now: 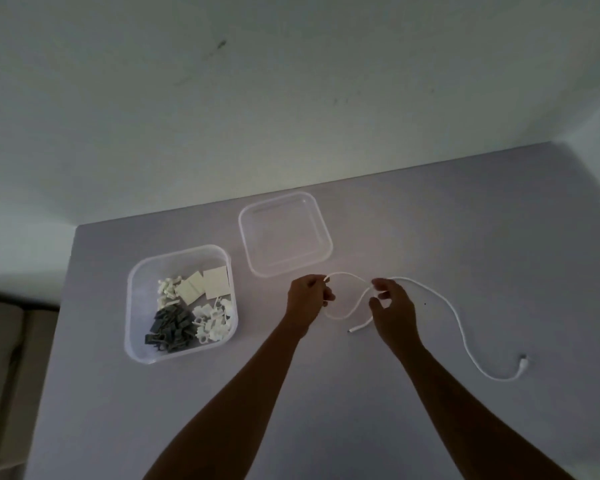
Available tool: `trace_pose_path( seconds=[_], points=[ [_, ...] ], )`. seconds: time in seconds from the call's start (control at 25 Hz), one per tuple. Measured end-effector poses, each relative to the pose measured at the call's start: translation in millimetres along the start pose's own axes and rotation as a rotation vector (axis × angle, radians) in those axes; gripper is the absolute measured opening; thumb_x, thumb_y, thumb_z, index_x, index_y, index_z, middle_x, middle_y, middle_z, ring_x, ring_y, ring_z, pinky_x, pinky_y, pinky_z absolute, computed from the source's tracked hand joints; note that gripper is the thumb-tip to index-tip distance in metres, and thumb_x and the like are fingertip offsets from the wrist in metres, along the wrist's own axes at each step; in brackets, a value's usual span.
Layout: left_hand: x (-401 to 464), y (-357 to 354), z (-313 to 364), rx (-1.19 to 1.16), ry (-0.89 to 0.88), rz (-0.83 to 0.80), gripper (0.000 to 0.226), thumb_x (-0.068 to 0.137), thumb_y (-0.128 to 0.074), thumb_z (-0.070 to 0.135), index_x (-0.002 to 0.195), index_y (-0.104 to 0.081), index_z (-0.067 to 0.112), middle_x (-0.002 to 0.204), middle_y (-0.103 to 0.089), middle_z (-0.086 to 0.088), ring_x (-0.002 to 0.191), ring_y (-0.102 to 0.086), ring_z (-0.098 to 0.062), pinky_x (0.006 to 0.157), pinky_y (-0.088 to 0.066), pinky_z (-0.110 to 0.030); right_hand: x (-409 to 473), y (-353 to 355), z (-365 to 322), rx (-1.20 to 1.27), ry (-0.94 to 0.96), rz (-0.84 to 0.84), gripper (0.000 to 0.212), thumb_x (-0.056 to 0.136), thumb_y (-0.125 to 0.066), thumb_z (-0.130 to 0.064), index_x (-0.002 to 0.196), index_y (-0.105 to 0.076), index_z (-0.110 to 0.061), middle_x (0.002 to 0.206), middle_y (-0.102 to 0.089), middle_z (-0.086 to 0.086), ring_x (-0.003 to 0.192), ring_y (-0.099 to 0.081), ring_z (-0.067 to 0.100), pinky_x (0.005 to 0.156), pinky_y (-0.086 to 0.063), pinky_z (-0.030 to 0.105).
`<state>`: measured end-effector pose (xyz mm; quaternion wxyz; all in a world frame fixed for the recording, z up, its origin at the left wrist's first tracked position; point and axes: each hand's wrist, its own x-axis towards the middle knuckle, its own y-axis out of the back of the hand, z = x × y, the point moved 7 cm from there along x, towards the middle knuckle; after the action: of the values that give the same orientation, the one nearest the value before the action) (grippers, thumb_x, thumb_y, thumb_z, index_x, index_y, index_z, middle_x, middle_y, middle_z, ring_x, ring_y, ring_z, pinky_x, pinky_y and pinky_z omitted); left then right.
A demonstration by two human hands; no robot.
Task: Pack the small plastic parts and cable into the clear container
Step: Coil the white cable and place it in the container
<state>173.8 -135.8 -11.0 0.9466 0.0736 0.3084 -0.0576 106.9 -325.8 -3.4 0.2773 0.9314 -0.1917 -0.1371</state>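
Both hands are on the white cable [459, 315] over the grey tabletop [326, 393]: the left hand [307, 299] has its fingers curled shut around a small loop of it, and the right hand [392, 306] pinches the cable just beside that, though it's too dim to tell how tight that pinch is. The rest of the cable snakes off to the right across the tabletop, ending in a small plug near the edge. The clear container [134, 306] sits to the left with white and dark grey plastic parts [184, 320] inside, and its lid [321, 230] lies behind the hands.
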Motion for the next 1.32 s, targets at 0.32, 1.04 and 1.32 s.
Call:
trace_pose_path(
  seconds=[0.32, 1.04, 1.32],
  points=[
    [-38.8, 29.7, 43.9, -0.160, -0.157, -0.065, 0.030, 0.090, -0.036, 0.001, 0.096, -0.066, 0.002, 0.063, -0.044, -0.007, 0.049, -0.040, -0.013, 0.047, -0.032, -0.025, -7.2, -7.0, -69.9, 0.127, 0.090, -0.413, 0.017, 0.093, -0.063, -0.025, 0.085, -0.073, -0.013, 0.085, -0.075, 0.003, 0.080, -0.069, 0.016, 0.081, -0.052, 0.040],
    [-195.1, 153.3, 155.4, 0.433, -0.376, -0.226, 0.038, 0.097, -0.049, 0.043, 0.075, -0.058, 0.014, 0.057, -0.045, 0.002, 0.042, -0.037, -0.008, 0.041, -0.031, -0.021, -62.8, -3.5, -392.7, 1.186, 0.213, -0.695, 0.030, 0.102, -0.042, -0.032, 0.079, -0.054, -0.018, 0.063, -0.039, -0.003, 0.056, -0.032, 0.011, 0.052, -0.029, 0.025],
    [-261.3, 243.9, 239.8, 0.331, -0.752, -0.027, 0.030, 0.096, -0.058, 0.026, 0.070, -0.063, 0.014, 0.045, -0.042, 0.006, 0.040, -0.035, -0.009, 0.044, -0.031, -0.022, -102.0, -51.0, -428.1, 0.150, 0.537, -0.764, 0.042, 0.104, -0.036, -0.035, 0.079, -0.048, -0.004, 0.058, -0.044, 0.004, 0.049, -0.039, 0.011, 0.055, -0.036, 0.029]
  ],
)
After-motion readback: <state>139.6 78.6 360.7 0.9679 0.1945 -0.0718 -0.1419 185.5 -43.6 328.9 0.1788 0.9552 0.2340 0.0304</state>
